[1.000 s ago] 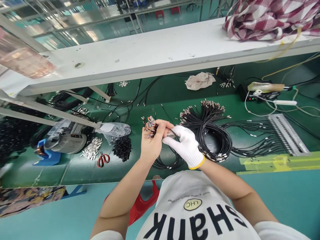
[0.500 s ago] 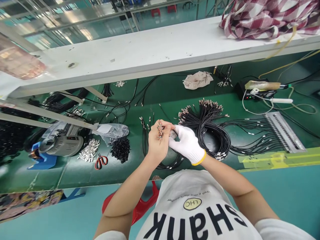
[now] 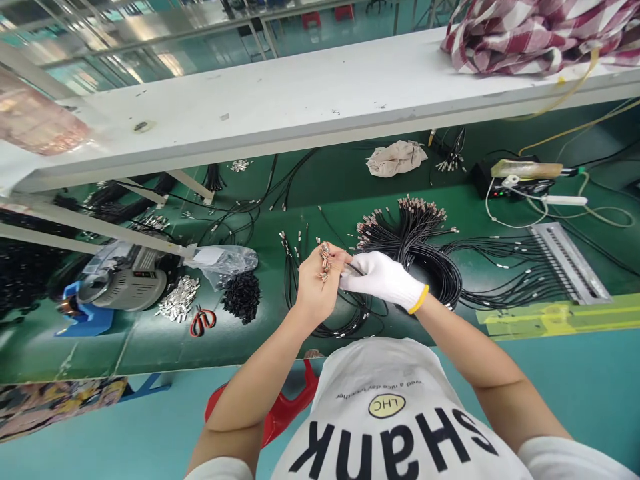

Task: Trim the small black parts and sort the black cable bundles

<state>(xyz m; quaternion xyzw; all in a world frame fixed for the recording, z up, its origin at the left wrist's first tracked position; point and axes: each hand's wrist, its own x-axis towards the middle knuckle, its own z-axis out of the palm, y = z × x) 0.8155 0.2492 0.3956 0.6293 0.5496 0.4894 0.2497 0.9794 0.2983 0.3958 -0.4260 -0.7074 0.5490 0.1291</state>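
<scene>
My bare left hand is closed round a bunch of black cables, whose metal connector ends stick up out of the fist. Beside it, my right hand in a white glove with a yellow cuff pinches a black cable near the left fingertips. Below the hands, loops of black cable lie on the green bench. Just right of the gloved hand rests a large coiled bundle of black cables, its many connector ends fanned toward the back. The glove hides part of that coil.
A metal slotted fixture holds cable ends at the right. Left are red-handled cutters, a heap of black parts, a pile of silver connectors and a tape dispenser. A white shelf crosses above the bench.
My gloved right hand has shifted slightly right and turned flatter, with more of the black cable showing between the hands. My left hand stays closed on its bunch.
</scene>
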